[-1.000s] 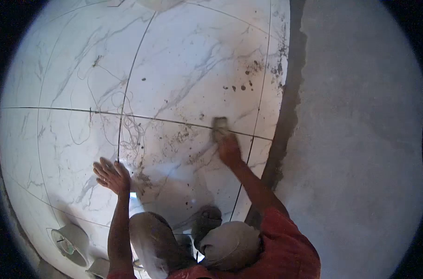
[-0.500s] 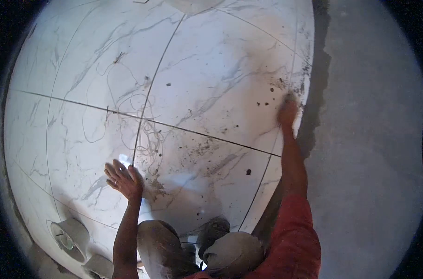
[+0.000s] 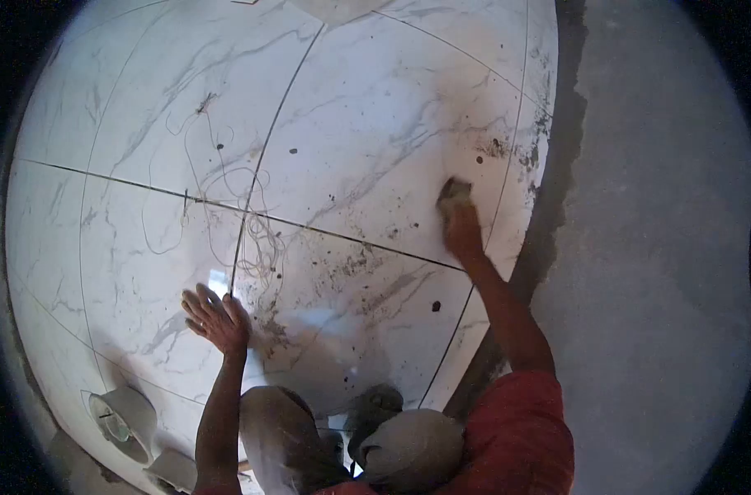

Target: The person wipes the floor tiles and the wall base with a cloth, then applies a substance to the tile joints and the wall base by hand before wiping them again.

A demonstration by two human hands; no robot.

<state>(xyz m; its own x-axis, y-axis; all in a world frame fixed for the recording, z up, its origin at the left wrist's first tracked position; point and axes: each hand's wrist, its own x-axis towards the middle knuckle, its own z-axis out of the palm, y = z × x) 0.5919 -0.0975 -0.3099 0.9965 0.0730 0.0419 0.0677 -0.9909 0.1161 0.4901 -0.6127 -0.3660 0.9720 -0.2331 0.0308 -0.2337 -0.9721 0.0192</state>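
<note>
My left hand (image 3: 219,320) lies flat with fingers spread on the white marble-look floor tile (image 3: 169,272), a patch of glare just above its fingertips. Closed around a small brownish sponge-like piece (image 3: 455,191), my right hand (image 3: 462,229) is over the tile near its right side; blur hides the exact kind of the piece. Dark crumbs and dirt smears (image 3: 347,262) are scattered over the tiles between the hands. A tangle of thin string (image 3: 260,247) lies across the tile joints, up from my left hand.
A pale bucket (image 3: 128,421) lies tipped on its side at the lower left, another pale container (image 3: 173,470) beside it. A rounded pale object (image 3: 338,7) shows at the top edge. Rough grey concrete (image 3: 656,247) borders the tiles on the right. My bent knees (image 3: 413,450) are at the bottom.
My right hand has moved left, away from the tile's right edge, with the brownish piece in it. Some dark crumbs near that edge have gone from sight. My left hand has stayed in place.
</note>
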